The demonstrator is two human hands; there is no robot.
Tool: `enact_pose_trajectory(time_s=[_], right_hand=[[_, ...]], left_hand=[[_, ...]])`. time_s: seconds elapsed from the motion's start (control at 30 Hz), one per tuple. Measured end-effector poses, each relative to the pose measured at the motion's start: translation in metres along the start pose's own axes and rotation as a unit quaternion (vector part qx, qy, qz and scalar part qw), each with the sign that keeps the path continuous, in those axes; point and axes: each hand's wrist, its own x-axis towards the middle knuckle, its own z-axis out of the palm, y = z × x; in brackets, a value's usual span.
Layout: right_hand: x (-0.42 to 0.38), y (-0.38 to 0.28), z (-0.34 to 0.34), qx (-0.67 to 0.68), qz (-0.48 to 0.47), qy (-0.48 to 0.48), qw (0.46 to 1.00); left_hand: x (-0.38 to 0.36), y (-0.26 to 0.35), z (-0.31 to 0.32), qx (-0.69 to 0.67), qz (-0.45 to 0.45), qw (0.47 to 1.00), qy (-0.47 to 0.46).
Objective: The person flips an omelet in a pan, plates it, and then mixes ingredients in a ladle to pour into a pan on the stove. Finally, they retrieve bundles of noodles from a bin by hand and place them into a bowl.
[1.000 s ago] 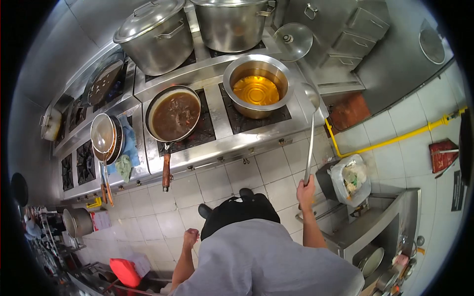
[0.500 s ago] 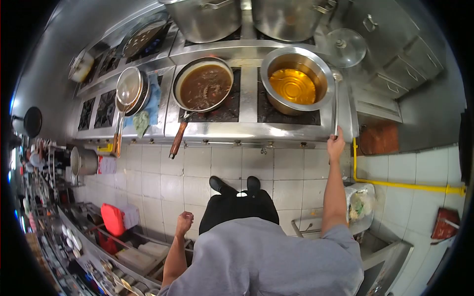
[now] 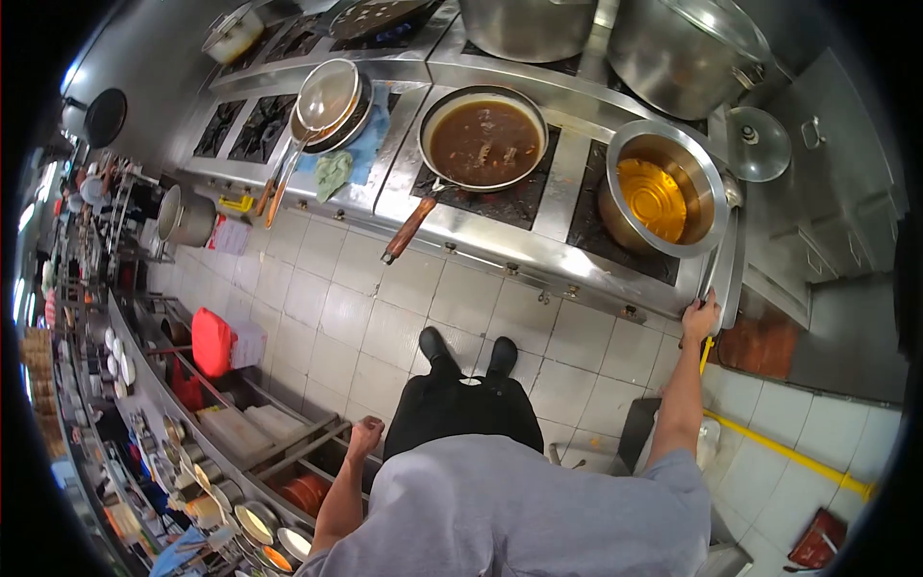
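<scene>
My right hand (image 3: 700,319) is closed around the handle of a metal ladle (image 3: 733,192) at the stove's right front edge. The ladle's bowl lies beside a wide steel pot (image 3: 711,226) with clear golden liquid (image 3: 654,200) inside. My left hand (image 3: 364,436) hangs low by my left hip, fingers curled, with nothing visible in it. On the middle burner sits a frying pan (image 3: 411,229) of brown sauce (image 3: 486,142), its wooden handle jutting over the front edge. Both hands are apart from this pan.
Strainers (image 3: 329,94) rest on a pan over a blue cloth (image 3: 380,144), with a green cloth (image 3: 333,173) nearby. Large stockpots (image 3: 524,24) stand behind. A glass lid (image 3: 760,144) lies at the right. A yellow pipe (image 3: 788,452) crosses the floor; a counter with bowls (image 3: 255,524) runs along the left.
The view has turned, so the stove now slants down to the right. My right hand still grips the ladle handle at the stove edge, and my left hand stays low.
</scene>
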Motion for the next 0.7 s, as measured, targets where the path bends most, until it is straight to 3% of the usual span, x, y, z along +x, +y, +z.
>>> enact_pose_trajectory(time_s=[0.1, 0.2, 0.23, 0.27, 0.33, 0.4, 0.53, 0.6, 0.67, 0.7], right_hand=[[-0.021, -0.014, -0.007, -0.019, -0.05, 0.114, 0.992], [-0.059, -0.029, -0.003, 0.16, -0.104, 0.162, 0.968], [-0.08, -0.038, -0.002, 0.148, -0.086, 0.151, 0.973], [-0.105, -0.05, 0.001, 0.136, -0.067, 0.141, 0.978], [-0.151, -0.074, 0.013, 0.227, -0.068, 0.042, 0.971], [-0.198, -0.112, 0.024, 0.303, -0.021, -0.123, 0.945], [-0.258, -0.246, 0.035, 0.337, -0.121, -0.32, 0.877], [-0.272, -0.328, 0.018, 0.439, -0.021, -0.489, 0.754], [-0.28, -0.408, -0.007, 0.549, 0.062, -0.492, 0.673], [-0.28, -0.438, -0.003, 0.572, 0.097, -0.491, 0.65]], left_hand=[[-0.001, 0.012, 0.007, 0.015, 0.082, 0.996, 0.033], [0.01, 0.0, 0.014, 0.016, 0.131, 0.989, 0.067], [0.016, -0.007, 0.016, 0.009, 0.144, 0.986, 0.077], [0.015, -0.007, 0.014, -0.041, 0.098, 0.993, 0.053], [0.009, 0.003, 0.002, -0.14, 0.007, 0.99, 0.0], [0.017, -0.018, 0.0, -0.045, 0.031, 0.998, 0.02], [0.016, -0.047, -0.017, 0.051, 0.088, 0.987, 0.127], [0.029, -0.082, -0.029, 0.041, 0.113, 0.986, 0.114], [0.038, -0.115, -0.037, -0.037, 0.136, 0.984, 0.11], [0.045, -0.135, -0.042, -0.089, 0.1, 0.989, 0.068]])
